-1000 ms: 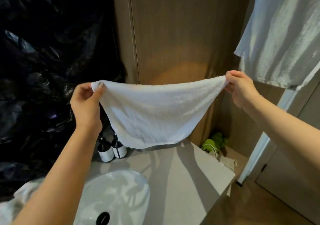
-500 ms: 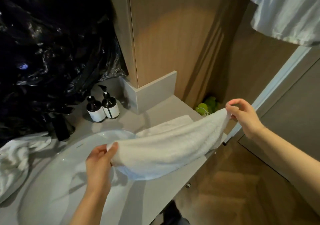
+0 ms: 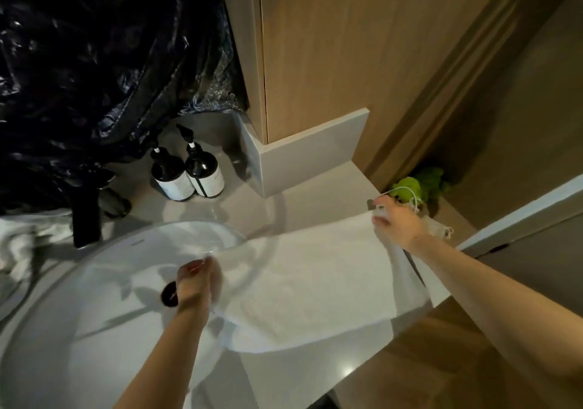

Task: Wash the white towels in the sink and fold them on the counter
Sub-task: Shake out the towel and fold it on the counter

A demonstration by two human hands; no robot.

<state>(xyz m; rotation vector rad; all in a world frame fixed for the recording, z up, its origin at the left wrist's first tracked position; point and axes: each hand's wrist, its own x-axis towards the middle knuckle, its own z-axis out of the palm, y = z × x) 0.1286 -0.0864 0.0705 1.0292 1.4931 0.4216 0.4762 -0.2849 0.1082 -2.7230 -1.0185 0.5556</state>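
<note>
A white towel (image 3: 312,279) lies spread over the grey counter (image 3: 318,194), its left end overlapping the rim of the white round sink (image 3: 94,307). My left hand (image 3: 195,282) pinches the towel's left corner above the sink, near the black drain. My right hand (image 3: 397,225) grips the far right corner at the counter's right edge, where the towel's end hangs over. More white towel cloth (image 3: 25,238) lies crumpled at the far left beside the sink.
A black faucet (image 3: 85,219) stands behind the sink. Two dark pump bottles (image 3: 189,175) sit at the back of the counter. Black plastic sheeting (image 3: 94,61) covers the back wall. A wooden cabinet (image 3: 331,61) rises behind. A green item in a mesh bag (image 3: 416,191) sits right of the counter.
Both hands have brought the stretched towel down from chest height onto the counter, where it now lies flat. The view has tilted downward over the sink.
</note>
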